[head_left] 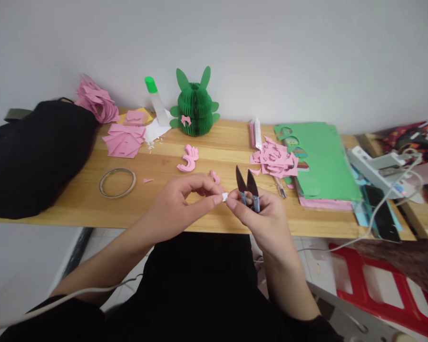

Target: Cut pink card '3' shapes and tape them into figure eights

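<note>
On the wooden table (214, 156) a green honeycomb-paper figure (195, 107) is standing, apparently complete; pink cut-paper shapes (274, 161) are lying loose, seemingly unassembled. We are gripping blue-handled steel snips (248, 187) in the right hand (267, 216), pinching a tiny white scrap (224, 196) between it and the left hand (180, 199), over the near edge.

Fingertips pinched, meeting: left hand (185, 199) — right hand (262, 213).

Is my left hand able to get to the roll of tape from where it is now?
Probably yes. The roll of tape lies flat on bare table beside the left hand, only a tiny pink scrap between them. That hand is busy, though, pinching a small white piece.
</note>
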A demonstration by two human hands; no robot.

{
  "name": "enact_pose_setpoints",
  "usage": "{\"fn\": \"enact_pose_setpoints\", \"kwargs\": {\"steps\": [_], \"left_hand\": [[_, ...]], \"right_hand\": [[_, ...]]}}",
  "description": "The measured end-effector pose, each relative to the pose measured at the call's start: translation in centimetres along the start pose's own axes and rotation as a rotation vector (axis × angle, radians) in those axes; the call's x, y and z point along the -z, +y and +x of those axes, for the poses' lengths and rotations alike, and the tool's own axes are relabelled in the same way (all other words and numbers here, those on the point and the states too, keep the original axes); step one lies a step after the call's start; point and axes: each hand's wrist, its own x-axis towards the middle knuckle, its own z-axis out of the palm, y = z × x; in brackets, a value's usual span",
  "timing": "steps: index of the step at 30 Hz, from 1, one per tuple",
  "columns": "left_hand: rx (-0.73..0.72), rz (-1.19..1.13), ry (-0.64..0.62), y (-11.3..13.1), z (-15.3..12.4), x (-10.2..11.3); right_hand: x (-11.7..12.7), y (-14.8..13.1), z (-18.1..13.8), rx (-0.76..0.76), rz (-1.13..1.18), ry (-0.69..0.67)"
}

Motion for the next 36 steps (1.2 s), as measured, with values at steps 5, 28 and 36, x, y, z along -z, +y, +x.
{"fn": "enact_pose_setpoints", "kwargs": {"steps": [5,28,36], "left_hand": [[-0.033,-0.029,0.018,0.1,0.5,0.1],[0.042,-0.169,0.169,0.6,1.7,-1.2],[0.056,-0.166,0.186,0.7,1.8,-1.2]], "right_hand": [[0.1,0.5,-0.3,-0.017,0.015,0.04],[-1.1,1.5,-1.5,-0.114,0.343,-0.055],[-1.1,1.2,-1.5,-0.137,0.289,-0.039]]}}
